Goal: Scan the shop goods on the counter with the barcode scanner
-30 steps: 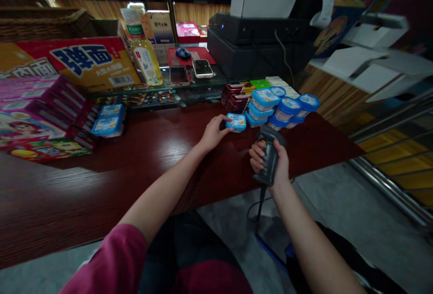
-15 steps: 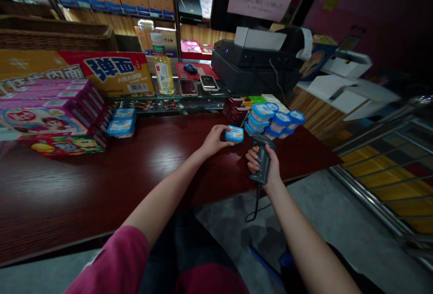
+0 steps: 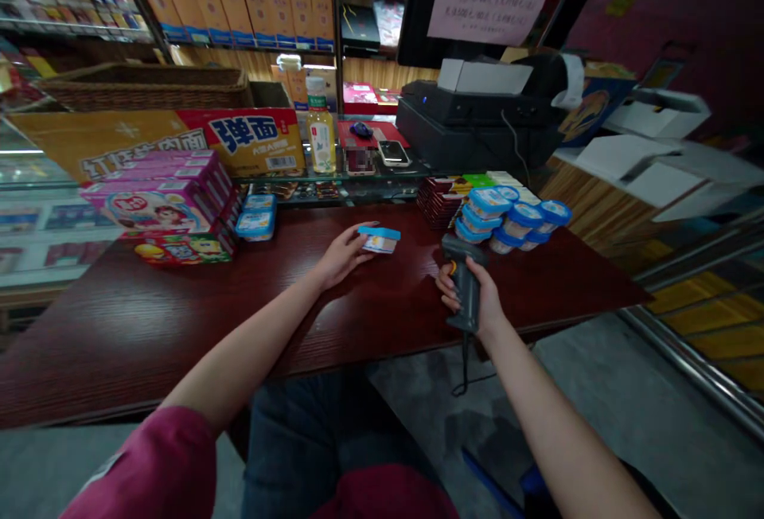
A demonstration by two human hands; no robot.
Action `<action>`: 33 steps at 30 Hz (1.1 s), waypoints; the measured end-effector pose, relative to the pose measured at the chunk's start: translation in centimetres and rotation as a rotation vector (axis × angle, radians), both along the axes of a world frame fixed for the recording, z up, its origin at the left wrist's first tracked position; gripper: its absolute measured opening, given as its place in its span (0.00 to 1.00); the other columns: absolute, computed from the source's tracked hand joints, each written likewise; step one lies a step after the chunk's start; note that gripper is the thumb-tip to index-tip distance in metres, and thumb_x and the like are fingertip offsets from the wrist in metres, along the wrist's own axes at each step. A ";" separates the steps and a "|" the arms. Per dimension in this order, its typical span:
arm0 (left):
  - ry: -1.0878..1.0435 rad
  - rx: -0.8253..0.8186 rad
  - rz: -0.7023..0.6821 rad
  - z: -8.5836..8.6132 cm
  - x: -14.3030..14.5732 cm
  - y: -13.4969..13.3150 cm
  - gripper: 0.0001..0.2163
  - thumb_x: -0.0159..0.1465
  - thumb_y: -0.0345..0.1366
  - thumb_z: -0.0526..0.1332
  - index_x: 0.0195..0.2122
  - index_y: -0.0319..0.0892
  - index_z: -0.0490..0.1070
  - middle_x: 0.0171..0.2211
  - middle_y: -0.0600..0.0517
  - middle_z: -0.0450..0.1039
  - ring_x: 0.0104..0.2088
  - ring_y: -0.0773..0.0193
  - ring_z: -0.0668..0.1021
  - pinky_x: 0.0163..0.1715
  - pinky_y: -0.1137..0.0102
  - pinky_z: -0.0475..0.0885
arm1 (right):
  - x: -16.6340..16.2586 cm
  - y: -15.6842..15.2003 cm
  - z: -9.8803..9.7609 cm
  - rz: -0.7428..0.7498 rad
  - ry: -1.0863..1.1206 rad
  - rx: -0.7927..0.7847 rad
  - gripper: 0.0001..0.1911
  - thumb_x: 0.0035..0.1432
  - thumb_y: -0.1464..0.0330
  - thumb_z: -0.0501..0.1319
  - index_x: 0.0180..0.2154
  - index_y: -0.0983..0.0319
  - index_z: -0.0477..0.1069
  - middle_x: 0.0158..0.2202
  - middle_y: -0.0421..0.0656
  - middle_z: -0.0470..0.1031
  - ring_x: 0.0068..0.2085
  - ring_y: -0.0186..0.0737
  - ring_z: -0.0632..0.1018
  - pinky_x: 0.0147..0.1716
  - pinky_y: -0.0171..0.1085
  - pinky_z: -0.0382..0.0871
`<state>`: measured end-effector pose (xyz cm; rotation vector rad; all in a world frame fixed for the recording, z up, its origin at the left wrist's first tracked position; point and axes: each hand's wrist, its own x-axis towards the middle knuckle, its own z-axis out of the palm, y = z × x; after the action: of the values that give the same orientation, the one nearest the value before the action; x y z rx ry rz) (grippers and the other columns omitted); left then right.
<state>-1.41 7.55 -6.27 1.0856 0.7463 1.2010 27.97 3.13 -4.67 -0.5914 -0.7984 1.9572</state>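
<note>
My left hand (image 3: 346, 256) is closed on a small blue-lidded tub (image 3: 380, 239), tilted so its pale printed side faces me, just over the dark red counter. In my right hand (image 3: 477, 296) is a dark grey barcode scanner (image 3: 465, 284), its head toward the counter's back and its cable hanging below. Behind the scanner stand stacked blue-lidded tubs (image 3: 486, 215), some rectangular and some round. A few more blue tubs (image 3: 256, 217) sit at the left, beside purple and red printed boxes (image 3: 161, 204).
Dark red packets (image 3: 438, 202) are piled beside the right-hand tubs. At the counter's back are a drink bottle (image 3: 321, 133), a phone (image 3: 393, 154) and a black printer-like machine (image 3: 471, 125). A wicker basket (image 3: 149, 89) and printed carton (image 3: 256, 137) stand behind the purple boxes.
My left hand has carried the blue-lidded tub leftward, away from the stacks, and tipped it so its side shows. The scanner stays in my right hand. The view has turned left.
</note>
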 end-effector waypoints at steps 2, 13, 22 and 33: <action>-0.006 -0.046 0.027 0.4 -4.2 -1.8 0.25 0.64 0.48 0.68 0.60 0.49 0.70 0.57 0.45 0.75 0.52 0.60 0.80 0.54 0.63 0.75 | -2.8 0.6 -0.2 0.083 -0.042 0.009 0.20 0.57 0.53 0.65 0.33 0.65 0.73 0.23 0.39 0.65 0.20 0.30 0.62 0.12 0.27 0.59; -0.203 -0.202 0.395 0.6 -11.1 -4.8 0.18 0.70 0.46 0.60 0.57 0.45 0.72 0.54 0.45 0.78 0.53 0.61 0.81 0.60 0.61 0.72 | -15.1 4.4 -0.5 0.459 -0.149 0.085 0.26 0.56 0.48 0.63 0.32 0.67 0.77 0.20 0.42 0.69 0.19 0.33 0.67 0.16 0.32 0.65; -0.491 -0.358 0.080 3.7 -9.8 -6.6 0.23 0.73 0.43 0.51 0.65 0.36 0.63 0.62 0.37 0.70 0.63 0.46 0.73 0.57 0.60 0.77 | -14.7 3.7 -0.1 0.457 -0.135 0.051 0.24 0.57 0.49 0.63 0.29 0.65 0.75 0.19 0.41 0.67 0.17 0.32 0.66 0.14 0.31 0.62; -0.372 -0.390 0.270 2.3 -8.5 -5.9 0.17 0.74 0.41 0.56 0.58 0.38 0.71 0.53 0.42 0.79 0.55 0.58 0.80 0.63 0.61 0.72 | -15.0 2.5 0.2 0.493 -0.189 0.003 0.22 0.55 0.50 0.65 0.31 0.64 0.75 0.19 0.38 0.68 0.16 0.30 0.65 0.12 0.30 0.61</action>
<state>-9.90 1.63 -4.01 0.4321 0.8072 1.3651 12.95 5.64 -4.47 -0.6264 -1.1488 2.3672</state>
